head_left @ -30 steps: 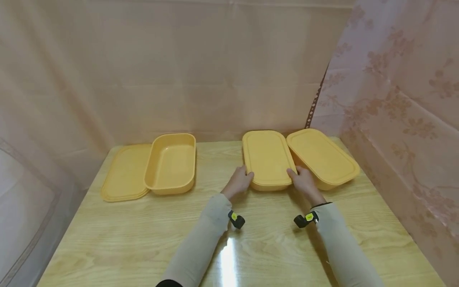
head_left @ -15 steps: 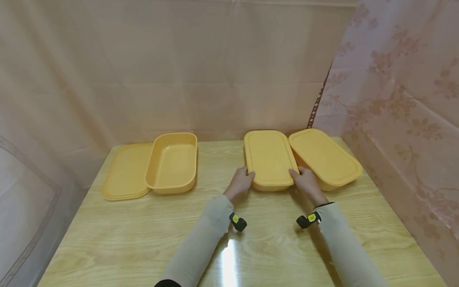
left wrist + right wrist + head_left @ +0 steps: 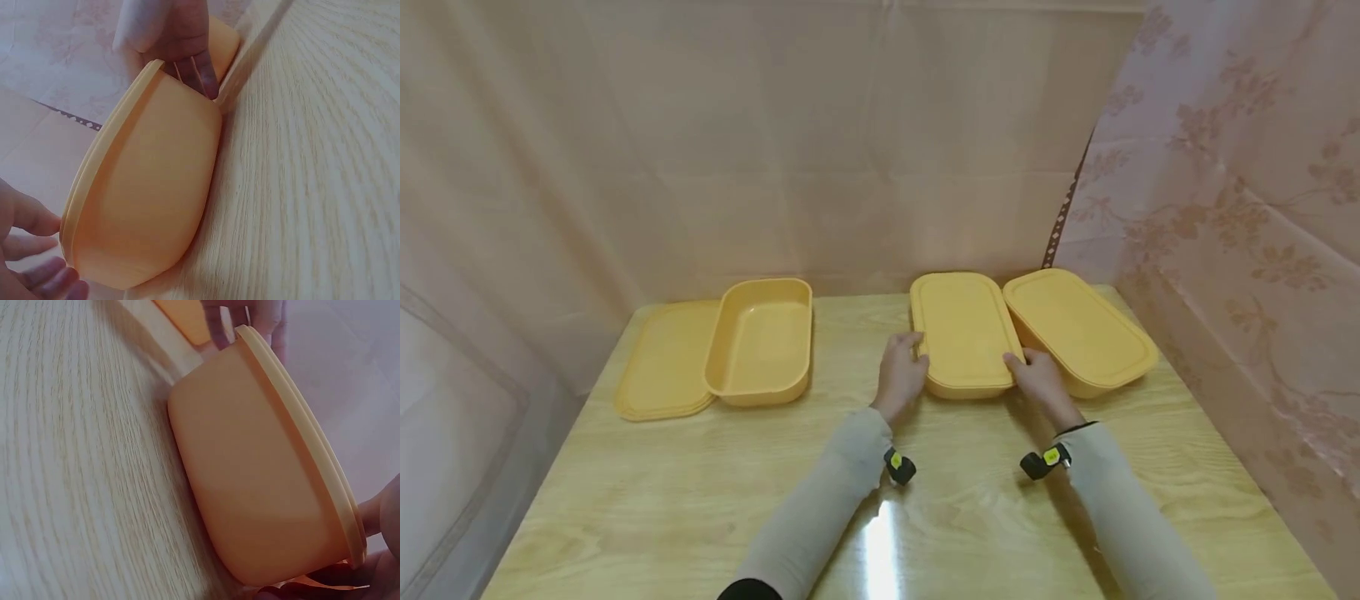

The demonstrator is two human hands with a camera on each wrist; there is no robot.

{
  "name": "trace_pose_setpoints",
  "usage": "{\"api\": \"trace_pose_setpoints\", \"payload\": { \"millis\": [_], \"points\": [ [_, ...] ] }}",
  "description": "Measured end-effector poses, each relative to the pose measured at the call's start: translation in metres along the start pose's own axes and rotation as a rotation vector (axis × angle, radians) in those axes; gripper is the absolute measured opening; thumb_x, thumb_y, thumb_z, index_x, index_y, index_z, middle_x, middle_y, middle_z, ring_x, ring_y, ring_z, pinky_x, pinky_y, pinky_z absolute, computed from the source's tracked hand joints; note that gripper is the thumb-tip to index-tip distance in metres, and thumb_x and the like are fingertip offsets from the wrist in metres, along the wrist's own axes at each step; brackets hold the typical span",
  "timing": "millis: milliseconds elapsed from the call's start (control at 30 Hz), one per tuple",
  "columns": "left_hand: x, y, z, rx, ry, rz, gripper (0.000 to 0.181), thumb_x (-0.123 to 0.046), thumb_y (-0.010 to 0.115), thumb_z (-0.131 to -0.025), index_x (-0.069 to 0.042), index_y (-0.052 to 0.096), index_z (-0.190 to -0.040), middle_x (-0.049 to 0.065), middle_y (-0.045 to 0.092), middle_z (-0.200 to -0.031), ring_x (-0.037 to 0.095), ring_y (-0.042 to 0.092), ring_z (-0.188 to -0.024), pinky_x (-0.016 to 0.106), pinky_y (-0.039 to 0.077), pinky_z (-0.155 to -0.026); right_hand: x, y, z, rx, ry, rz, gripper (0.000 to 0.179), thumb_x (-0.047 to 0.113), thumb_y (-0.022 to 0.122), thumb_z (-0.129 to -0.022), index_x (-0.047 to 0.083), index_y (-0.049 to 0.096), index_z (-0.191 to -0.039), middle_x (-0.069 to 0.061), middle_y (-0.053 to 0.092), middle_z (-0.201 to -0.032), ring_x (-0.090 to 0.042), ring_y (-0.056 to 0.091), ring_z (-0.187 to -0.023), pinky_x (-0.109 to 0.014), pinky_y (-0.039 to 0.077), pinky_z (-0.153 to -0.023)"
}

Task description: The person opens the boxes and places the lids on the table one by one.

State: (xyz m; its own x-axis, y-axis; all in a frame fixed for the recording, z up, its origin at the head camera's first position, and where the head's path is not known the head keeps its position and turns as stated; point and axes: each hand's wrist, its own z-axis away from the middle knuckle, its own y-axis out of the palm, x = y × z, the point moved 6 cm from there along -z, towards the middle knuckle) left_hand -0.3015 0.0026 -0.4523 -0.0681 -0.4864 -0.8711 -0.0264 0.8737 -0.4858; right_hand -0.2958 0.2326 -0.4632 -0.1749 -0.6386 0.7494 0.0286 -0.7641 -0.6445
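Note:
A yellow lidded food container (image 3: 966, 333) stands on the table between both hands. My left hand (image 3: 901, 377) is at its left edge, fingers loosely extended; in the left wrist view, fingers (image 3: 37, 220) touch the lid's rim and others lie beside the wall. At the near right corner, my right hand (image 3: 1039, 383) grips the container, thumb on the lid and fingers down the side. The lid (image 3: 306, 431) sits along the top rim in the right wrist view. Whatever is inside is hidden.
Another lidded yellow container (image 3: 1078, 329) stands angled close against the right side, by the right hand. To the left are an uncovered container (image 3: 760, 350) and a flat yellow lid (image 3: 666, 358) partly under it. Curtains (image 3: 850, 150) hang behind the wooden table (image 3: 647, 500).
The left hand's fingers have straightened and slid slightly forward along the lid's edge, its thumb drawn back from the top. The right hand and containers stay nearly in place.

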Motion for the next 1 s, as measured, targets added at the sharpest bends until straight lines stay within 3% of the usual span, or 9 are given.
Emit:
{"api": "trace_pose_setpoints", "payload": {
  "millis": [200, 433, 733, 1000],
  "points": [
    [-0.013, -0.001, 0.001, -0.04, 0.149, -0.067, 0.029, -0.005, 0.061, -0.09, -0.005, 0.068, -0.118, 0.011, 0.059, -0.129, 0.028, 0.052, -0.125, 0.04, 0.044, -0.106, 0.001, -0.002, 0.001, -0.041, 0.019, -0.052, 0.045, 0.029, 0.046, -0.102, -0.008, 0.056, -0.126, -0.014, 0.063, -0.09, -0.02, 0.058, -0.074, -0.022, 0.046, -0.06],
    [-0.031, 0.005, 0.005, 0.072, 0.279, -0.143, 0.027, -0.008, 0.061, -0.091, -0.004, 0.068, -0.117, 0.012, 0.064, -0.124, 0.029, 0.054, -0.12, 0.04, 0.046, -0.103, 0.003, -0.003, 0.001, -0.075, 0.016, -0.07, 0.042, 0.029, 0.046, -0.102, -0.007, 0.058, -0.121, -0.009, 0.058, -0.082, -0.017, 0.055, -0.068, -0.023, 0.046, -0.058],
    [-0.042, 0.024, 0.016, 0.213, 0.333, -0.242, 0.033, -0.014, 0.063, -0.093, -0.009, 0.063, -0.126, 0.011, 0.061, -0.128, 0.027, 0.054, -0.121, 0.038, 0.047, -0.102, -0.001, 0.001, 0.004, -0.068, 0.039, -0.081, 0.044, 0.03, 0.046, -0.102, -0.007, 0.057, -0.123, -0.011, 0.06, -0.086, -0.017, 0.057, -0.069, -0.022, 0.046, -0.059],
    [-0.047, 0.035, 0.021, 0.203, 0.363, -0.379, 0.032, -0.016, 0.063, -0.093, -0.011, 0.065, -0.124, 0.007, 0.065, -0.123, 0.024, 0.058, -0.117, 0.034, 0.047, -0.101, -0.004, 0.004, 0.004, -0.076, 0.037, -0.117, 0.041, 0.028, 0.048, -0.101, -0.007, 0.059, -0.121, -0.007, 0.06, -0.08, -0.018, 0.058, -0.067, -0.022, 0.046, -0.057]
  ]
}}
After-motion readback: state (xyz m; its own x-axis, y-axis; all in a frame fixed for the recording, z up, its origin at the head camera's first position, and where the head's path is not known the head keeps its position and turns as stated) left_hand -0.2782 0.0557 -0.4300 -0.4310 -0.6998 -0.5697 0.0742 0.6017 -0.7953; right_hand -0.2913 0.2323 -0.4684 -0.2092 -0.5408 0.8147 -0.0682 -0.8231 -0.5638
